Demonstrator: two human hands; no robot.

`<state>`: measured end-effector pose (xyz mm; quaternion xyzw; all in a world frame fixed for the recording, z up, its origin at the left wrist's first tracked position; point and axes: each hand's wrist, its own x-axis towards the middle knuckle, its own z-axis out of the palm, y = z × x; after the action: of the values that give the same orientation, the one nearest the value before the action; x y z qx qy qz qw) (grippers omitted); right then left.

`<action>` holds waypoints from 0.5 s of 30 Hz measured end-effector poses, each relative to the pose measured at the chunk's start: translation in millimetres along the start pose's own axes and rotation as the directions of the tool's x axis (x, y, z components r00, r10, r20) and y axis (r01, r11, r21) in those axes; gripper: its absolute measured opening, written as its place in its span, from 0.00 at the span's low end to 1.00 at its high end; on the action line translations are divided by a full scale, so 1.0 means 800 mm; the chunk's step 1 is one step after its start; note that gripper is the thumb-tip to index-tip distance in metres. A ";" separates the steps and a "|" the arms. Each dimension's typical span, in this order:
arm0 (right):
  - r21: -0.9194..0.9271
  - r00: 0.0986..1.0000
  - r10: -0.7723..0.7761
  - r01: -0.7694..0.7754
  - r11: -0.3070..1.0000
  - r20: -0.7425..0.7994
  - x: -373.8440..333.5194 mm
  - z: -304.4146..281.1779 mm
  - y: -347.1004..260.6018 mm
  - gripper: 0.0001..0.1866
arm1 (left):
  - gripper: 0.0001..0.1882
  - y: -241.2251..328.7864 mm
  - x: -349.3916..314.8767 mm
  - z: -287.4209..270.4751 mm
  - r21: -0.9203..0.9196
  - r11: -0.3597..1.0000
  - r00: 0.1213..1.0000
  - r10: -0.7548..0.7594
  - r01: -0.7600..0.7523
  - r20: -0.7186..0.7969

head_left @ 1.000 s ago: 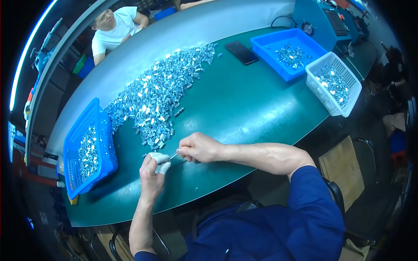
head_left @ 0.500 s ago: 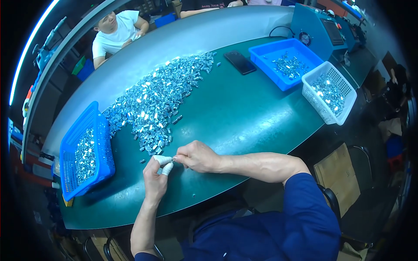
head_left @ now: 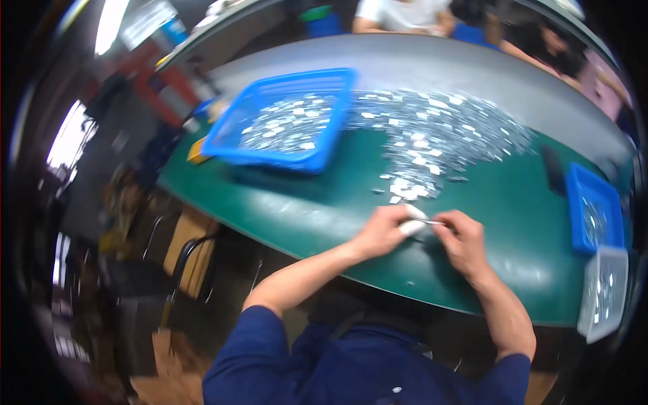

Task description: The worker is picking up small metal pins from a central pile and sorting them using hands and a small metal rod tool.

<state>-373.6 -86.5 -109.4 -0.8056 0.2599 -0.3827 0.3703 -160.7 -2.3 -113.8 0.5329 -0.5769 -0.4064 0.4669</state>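
Note:
My left hand [head_left: 385, 233], with white wraps on its thumb and a finger, is closed in a pinch over the front of the table. Facing it, my right hand [head_left: 464, 241] pinches too, a short gap apart. A thin grey metal piece [head_left: 428, 221] bridges the two sets of fingertips; blur hides its exact kind. Just beyond my hands, a pile of small shiny metal parts [head_left: 432, 135] spreads over the green table [head_left: 304, 216] toward its grey far border.
A blue basket [head_left: 270, 160] of metal parts stands on the left. At the right lie a dark phone [head_left: 553, 170], a blue tray [head_left: 579, 223] and a white basket [head_left: 586, 314], both holding parts. People [head_left: 405, 15] sit across the table. Chairs [head_left: 185, 260] stand at the near left.
The view has swung left, so the pile and the containers appear farther right. My hands stay together at the pile's near end, and the thin metal piece now shows between them.

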 end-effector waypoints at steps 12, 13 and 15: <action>0.315 0.898 0.386 -0.437 0.843 0.213 0.009 0.012 0.003 0.24 | 0.09 0.020 -0.006 -0.004 0.441 0.793 0.862 0.500 -0.419 -0.079; 0.330 0.878 0.407 -0.473 0.817 0.251 0.009 0.012 0.003 0.25 | 0.08 0.021 -0.009 -0.009 0.473 0.771 0.859 0.509 -0.425 -0.058; 0.348 0.891 0.401 -0.453 0.821 0.215 0.006 0.013 0.004 0.25 | 0.08 0.025 -0.018 -0.023 0.506 0.748 0.856 0.516 -0.431 -0.034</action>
<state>-363.0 -87.7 -114.7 -0.6603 0.3277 -0.2794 0.6152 -147.5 14.3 -91.9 0.5002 -0.7332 -0.0707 0.4552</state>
